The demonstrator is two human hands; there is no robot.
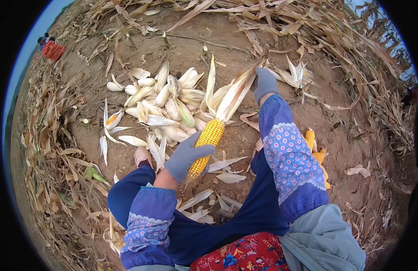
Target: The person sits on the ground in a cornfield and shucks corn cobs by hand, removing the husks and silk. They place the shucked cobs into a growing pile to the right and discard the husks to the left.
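In a grey glove, my left hand (187,156) wraps round the lower part of a yellow corn cob (210,132), whose kernels are bare. Pale, dry husk leaves (234,100) are peeled back from the cob's far end and still joined to it. My right hand (265,84), also gloved, is closed on the bunched husk at its far tip. Just beyond the cob, to the left, lies a pile of unpeeled corn ears (166,101) in whitish husks. One ear (113,119) at the pile's left edge shows some orange kernels.
Bare yellow cobs (318,156) lie on the soil by my right forearm. Loose husks (200,205) are scattered between my legs. Dry stalks (299,22) border the ground at the back and right, with more stalks (51,176) on the left. Far left is a red-orange shape (53,50).
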